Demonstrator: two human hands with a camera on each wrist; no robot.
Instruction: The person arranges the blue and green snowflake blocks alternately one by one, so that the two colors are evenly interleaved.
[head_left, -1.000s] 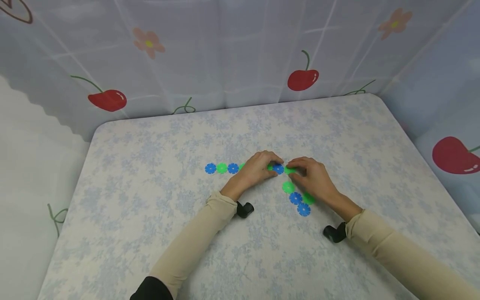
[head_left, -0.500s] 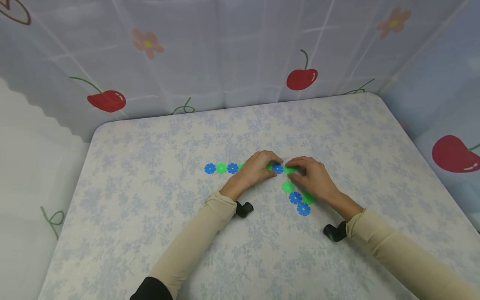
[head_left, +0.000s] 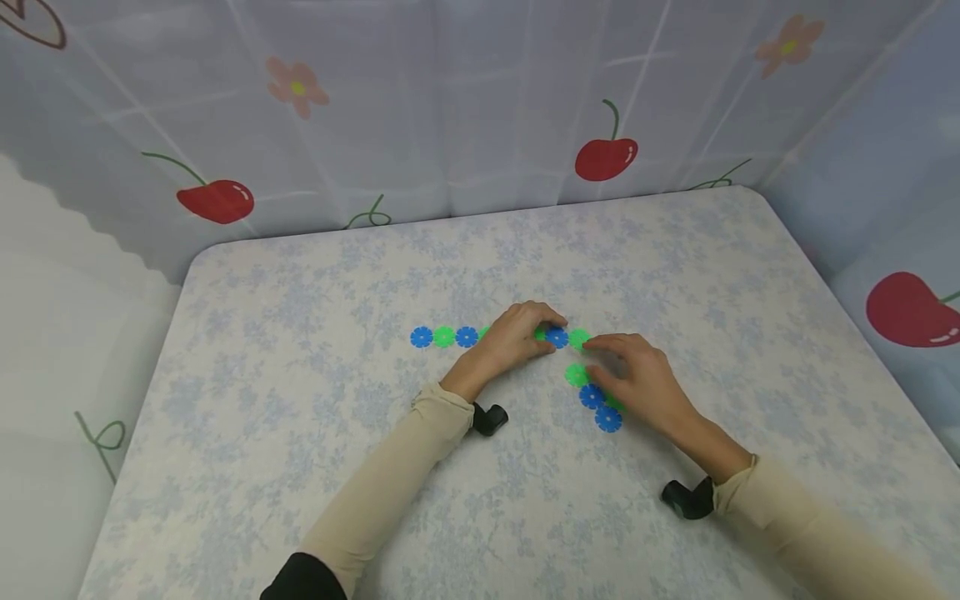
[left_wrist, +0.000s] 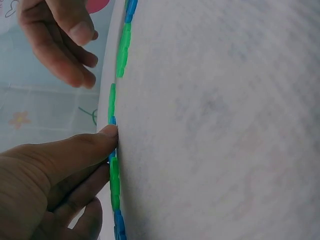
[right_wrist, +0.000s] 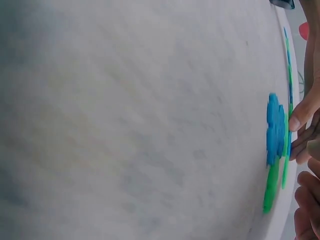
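Note:
A straight row of flat, notched plastic snowflake discs, blue and green in turn, lies on the table; its middle is hidden under my left hand (head_left: 516,337). Near the row's right end, that hand pinches a blue disc (head_left: 557,337) between thumb and fingers. Beside it sits the last green disc (head_left: 579,338). My right hand (head_left: 645,379) hovers just right of the row, holding nothing, its fingers relaxed and parted from the thumb. Below and partly under it lie loose discs: a green one (head_left: 577,375), two blue ones (head_left: 608,418) and another green one, mostly covered.
A pale, blue-patterned cloth covers the table (head_left: 300,375). Behind it hangs a curtain (head_left: 450,108) printed with cherries and flowers. Black wrist-camera mounts stick out below the left wrist (head_left: 491,420) and the right wrist (head_left: 687,500).
My right hand has let go of the green disc at the row's end and drawn back down and to the right. My left hand has stayed in place.

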